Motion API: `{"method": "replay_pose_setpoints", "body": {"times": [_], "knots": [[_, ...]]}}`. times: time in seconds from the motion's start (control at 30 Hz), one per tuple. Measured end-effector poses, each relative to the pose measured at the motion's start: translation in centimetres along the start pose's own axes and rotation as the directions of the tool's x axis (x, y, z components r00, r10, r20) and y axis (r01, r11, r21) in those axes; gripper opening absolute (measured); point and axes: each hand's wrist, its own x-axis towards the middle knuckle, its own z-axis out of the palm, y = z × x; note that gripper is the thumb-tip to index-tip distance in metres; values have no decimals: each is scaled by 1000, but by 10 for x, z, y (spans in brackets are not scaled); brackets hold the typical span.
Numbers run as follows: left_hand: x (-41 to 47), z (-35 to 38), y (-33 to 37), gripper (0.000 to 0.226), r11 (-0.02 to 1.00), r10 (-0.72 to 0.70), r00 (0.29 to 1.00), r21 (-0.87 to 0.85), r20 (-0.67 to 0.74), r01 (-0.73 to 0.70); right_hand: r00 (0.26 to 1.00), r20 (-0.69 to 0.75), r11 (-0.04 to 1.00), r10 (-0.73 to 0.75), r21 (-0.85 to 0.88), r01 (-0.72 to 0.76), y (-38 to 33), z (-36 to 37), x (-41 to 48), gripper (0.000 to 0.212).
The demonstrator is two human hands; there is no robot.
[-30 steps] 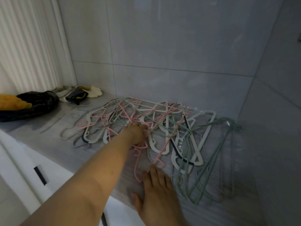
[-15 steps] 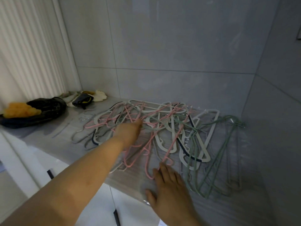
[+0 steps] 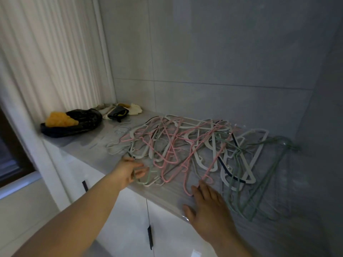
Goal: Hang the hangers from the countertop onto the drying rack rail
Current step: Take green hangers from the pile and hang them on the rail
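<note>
The hangers lie tangled in the middle of the countertop, your left hand touches a green hanger at the front edge with straight fingers, your right hand rests flat, so pinch one hook only and lift it slowly.
</note>
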Motion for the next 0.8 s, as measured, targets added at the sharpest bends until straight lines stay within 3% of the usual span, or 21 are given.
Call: {"method": "replay_pose_setpoints", "body": {"times": [0.1,0.3,0.57,0.67,0.8], "knots": [[-5,-3,-3,30,990,-78,997,-119,-16,76,999,38,1000,-16,1,16,0,-2,-1,59],[-21,-7,0,24,990,-7,999,-143,-46,0,999,31,1000,-11,-3,11,2,-1,0,59],[-65,-26,13,34,964,235,970,140,-54,-226,997,48,995,-64,-78,67,7,4,1,54],[-91,-44,19,35,936,307,949,204,-75,-286,990,91,994,-106,31,104,5,-9,-10,46],[-132,-80,34,33,917,338,939,247,-68,-312,983,-57,979,-173,103,178,1,-24,-12,51]]}}
